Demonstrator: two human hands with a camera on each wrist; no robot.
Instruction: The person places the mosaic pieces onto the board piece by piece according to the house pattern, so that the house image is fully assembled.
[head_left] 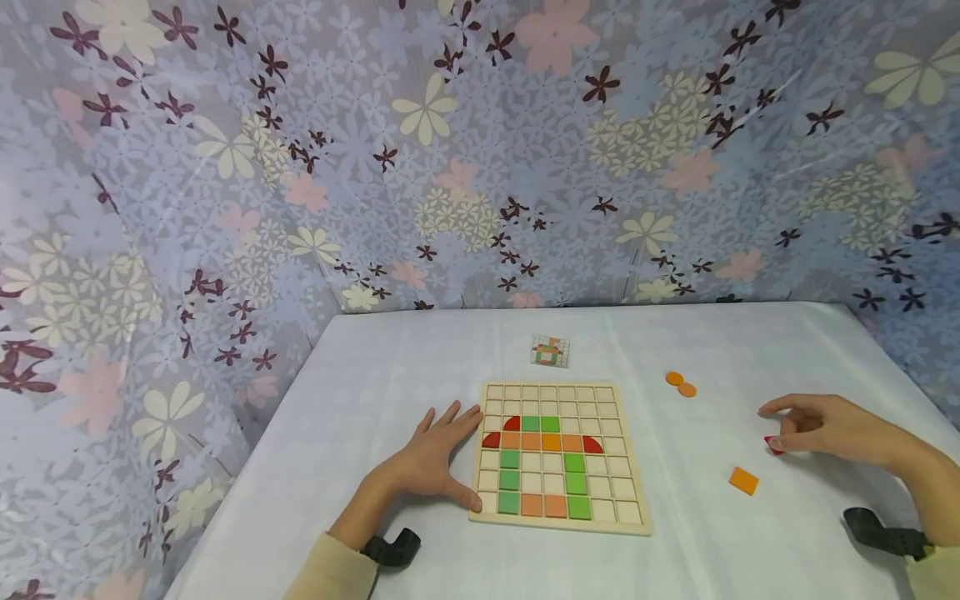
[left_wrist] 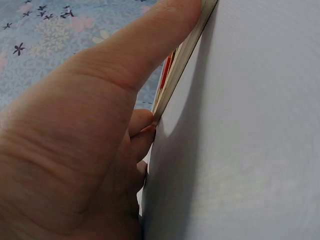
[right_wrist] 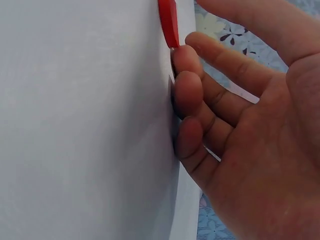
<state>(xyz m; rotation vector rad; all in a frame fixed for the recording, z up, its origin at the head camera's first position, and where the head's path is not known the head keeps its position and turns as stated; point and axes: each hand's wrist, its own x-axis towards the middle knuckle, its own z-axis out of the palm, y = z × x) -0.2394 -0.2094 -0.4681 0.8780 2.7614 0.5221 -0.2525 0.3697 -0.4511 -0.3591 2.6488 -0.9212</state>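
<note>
A wooden grid board (head_left: 561,527) lies on the table, with red, green and orange flat pieces set in several of its squares. My left hand (head_left: 435,460) rests along its left side, fingers spread, the thumb at the lower left corner and the fingertips at the edge higher up. In the left wrist view the thumb lies against the board's side (left_wrist: 184,62). Off to the right, my right hand (head_left: 832,429) pinches a small red piece (head_left: 773,445), its fingers curled. The right wrist view has the red piece (right_wrist: 169,22) right at a fingertip, the thumb tip out of frame.
An orange square piece (head_left: 744,481) lies left of the right hand. Two orange round pieces (head_left: 681,384) lie farther back, side by side. Behind the board is a small pattern card (head_left: 551,351). A flowered cloth (head_left: 480,167) hangs behind the white-covered table (head_left: 405,350).
</note>
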